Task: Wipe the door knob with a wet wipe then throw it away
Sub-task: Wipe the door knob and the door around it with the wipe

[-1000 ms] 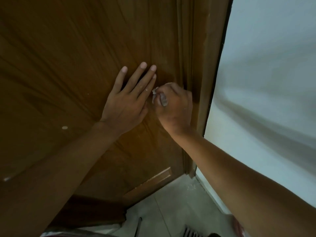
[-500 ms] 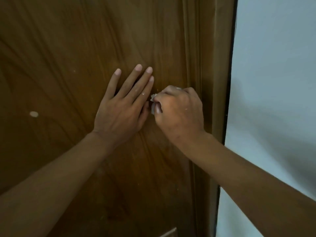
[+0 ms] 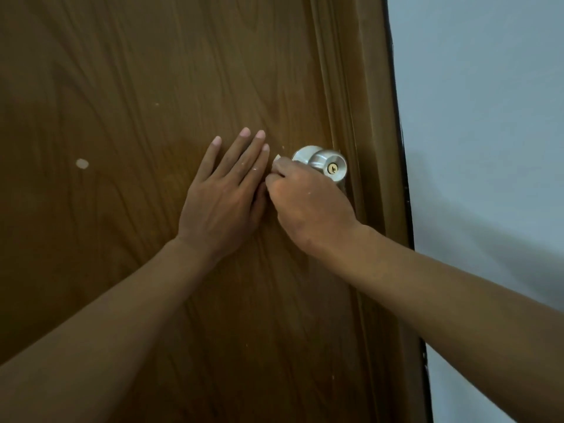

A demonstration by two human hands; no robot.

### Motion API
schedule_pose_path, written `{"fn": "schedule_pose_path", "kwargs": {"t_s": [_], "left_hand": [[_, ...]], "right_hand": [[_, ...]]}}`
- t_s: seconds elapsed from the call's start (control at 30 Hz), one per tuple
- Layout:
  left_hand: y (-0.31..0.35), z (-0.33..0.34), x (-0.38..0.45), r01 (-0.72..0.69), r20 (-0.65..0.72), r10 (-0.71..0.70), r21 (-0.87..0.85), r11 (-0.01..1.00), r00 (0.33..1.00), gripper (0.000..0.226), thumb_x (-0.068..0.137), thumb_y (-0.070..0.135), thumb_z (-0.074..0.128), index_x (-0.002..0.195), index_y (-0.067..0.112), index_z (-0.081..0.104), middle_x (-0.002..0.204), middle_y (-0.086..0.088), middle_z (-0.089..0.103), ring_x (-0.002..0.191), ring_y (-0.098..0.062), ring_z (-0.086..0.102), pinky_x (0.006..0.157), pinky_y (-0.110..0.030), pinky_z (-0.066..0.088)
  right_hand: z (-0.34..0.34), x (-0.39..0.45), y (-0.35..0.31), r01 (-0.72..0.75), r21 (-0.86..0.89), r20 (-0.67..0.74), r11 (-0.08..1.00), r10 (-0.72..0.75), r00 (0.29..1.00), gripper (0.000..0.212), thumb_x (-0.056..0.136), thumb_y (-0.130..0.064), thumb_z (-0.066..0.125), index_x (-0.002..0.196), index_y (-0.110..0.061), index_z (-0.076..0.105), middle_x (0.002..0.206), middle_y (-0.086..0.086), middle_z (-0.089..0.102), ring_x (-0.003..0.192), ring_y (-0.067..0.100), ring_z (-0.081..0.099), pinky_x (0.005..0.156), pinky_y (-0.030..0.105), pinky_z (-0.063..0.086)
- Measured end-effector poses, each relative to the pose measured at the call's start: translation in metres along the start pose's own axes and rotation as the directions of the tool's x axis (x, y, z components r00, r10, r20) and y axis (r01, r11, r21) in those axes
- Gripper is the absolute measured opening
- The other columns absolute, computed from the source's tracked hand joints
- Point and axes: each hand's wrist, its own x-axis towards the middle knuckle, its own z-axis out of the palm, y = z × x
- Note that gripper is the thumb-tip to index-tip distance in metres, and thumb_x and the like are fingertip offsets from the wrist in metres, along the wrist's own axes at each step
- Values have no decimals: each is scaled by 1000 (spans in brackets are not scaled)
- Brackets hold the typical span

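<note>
Head view, looking down both forearms at a brown wood-grain door [image 3: 137, 87]. The knob [image 3: 328, 164] is a round brushed-metal one with a brass keyhole in the middle of its face, set on a round metal plate close to the door's right edge. It shines pale against the dark wood.

The right hand [image 3: 308, 206] sits just below and left of the knob, fingers curled in, pinching a small white scrap of wipe [image 3: 277, 157] that peeks out above the knuckles, touching or almost touching the left rim of the plate. Most of the wipe is hidden inside the fist. The left hand [image 3: 224, 193] lies flat on the door just left of the right hand, fingers straight and close together, pointing up, gripping nothing. The two hands nearly touch at the thumb side.

Right of the knob runs a narrow strip of moulded frame [image 3: 366, 117], then a dark edge line, then a plain pale wall [image 3: 488, 117]. So the knob has little room on its right side, and the left hand fills the space on its left. Above the knob the door panel is bare.

A few pale specks mark the wood, the largest a spot [image 3: 81, 163] well left of the hands.
</note>
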Motion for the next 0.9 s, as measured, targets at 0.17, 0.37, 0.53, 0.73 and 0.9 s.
{"fn": "schedule_pose_path", "kwargs": {"t_s": [0.17, 0.37, 0.53, 0.73, 0.9], "left_hand": [[9, 2, -2, 41, -20, -40, 26, 999, 999, 53, 107, 28, 35, 151, -1, 43, 162, -16, 35, 153, -29, 28, 124, -54, 23], [7, 4, -5, 48, -38, -48, 2, 999, 998, 53, 106, 27, 37, 152, 0, 42, 162, -15, 34, 153, -27, 27, 125, -52, 22], [8, 4, -4, 51, -30, -50, 17, 999, 998, 53, 107, 27, 36, 153, 0, 41, 163, -15, 33, 154, -27, 26, 125, -52, 21], [8, 4, -4, 53, -29, -52, 25, 998, 998, 54, 107, 28, 35, 153, 0, 41, 163, -15, 33, 154, -27, 27, 125, -52, 21], [9, 4, -5, 52, -33, -51, 27, 998, 998, 53, 107, 27, 36, 153, 0, 42, 163, -15, 34, 154, -27, 27, 126, -52, 20]], "right_hand": [[36, -32, 1, -118, 187, -220, 975, 158, 962, 24, 97, -12, 57, 116, -5, 69, 119, 12, 67, 110, 23, 64, 93, 34, 55], [66, -51, -4, -268, 452, -434, 851, 471, 768, 22, 92, -5, 66, 114, -4, 72, 114, 8, 71, 109, 18, 63, 95, 25, 51], [66, -38, -5, -247, 513, -433, 822, 497, 752, 22, 92, -6, 68, 113, -6, 72, 113, 7, 72, 109, 15, 65, 96, 22, 51], [74, -48, -7, -251, 508, -481, 824, 513, 711, 21, 93, -9, 67, 112, -8, 74, 111, 4, 73, 106, 15, 65, 89, 25, 55], [73, -34, -10, -236, 521, -494, 820, 516, 700, 22, 92, -7, 67, 113, -6, 72, 110, 7, 73, 106, 16, 66, 89, 29, 56]]}}
